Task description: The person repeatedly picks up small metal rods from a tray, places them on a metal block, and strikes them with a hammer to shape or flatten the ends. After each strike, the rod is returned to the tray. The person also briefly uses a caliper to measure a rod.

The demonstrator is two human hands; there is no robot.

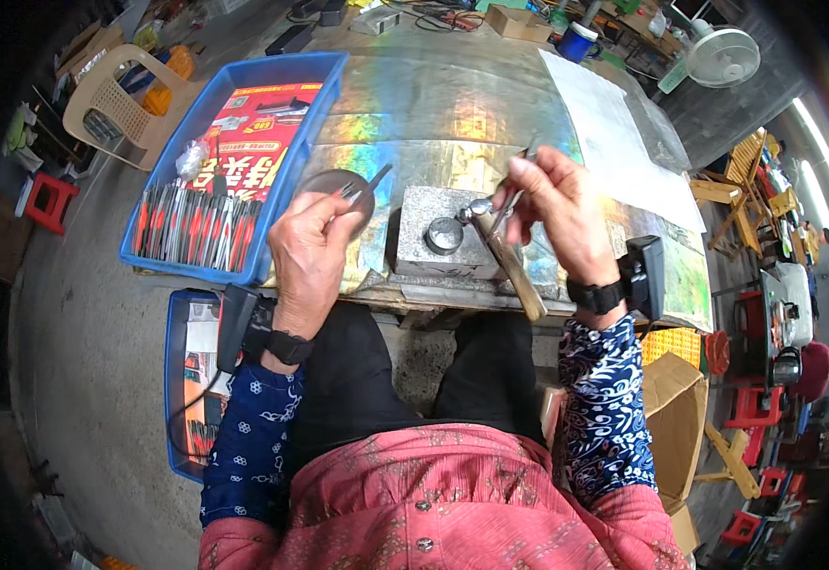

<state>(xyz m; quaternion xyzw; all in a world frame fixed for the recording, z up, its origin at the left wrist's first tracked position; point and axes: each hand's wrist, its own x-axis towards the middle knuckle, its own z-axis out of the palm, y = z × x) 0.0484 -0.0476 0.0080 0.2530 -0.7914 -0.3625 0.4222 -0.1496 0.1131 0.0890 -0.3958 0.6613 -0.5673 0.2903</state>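
My left hand point(315, 237) is closed, its fingertips pinched together beside a slim dark strip point(380, 177) that slants up to the right. Just behind these fingers sits a round dark dish point(346, 195), partly covered by the hand. Over the right side of a grey block point(417, 214), my right hand point(559, 204) pinches a thin dark metal piece point(530, 145). A hammer point(514, 266) leans across the block's right edge, its shiny head on top and its wooden handle toward me; my right fingers are close to its head. On the block stands a small round metal tin point(444, 236).
To the left, a blue tray point(172, 269) holds a row of slim red, black and grey pieces and a red printed sheet point(253, 142). Below it is another blue bin point(179, 418). White paper point(614, 133) covers the table's right side; a cardboard box point(676, 418) stands right of my legs.
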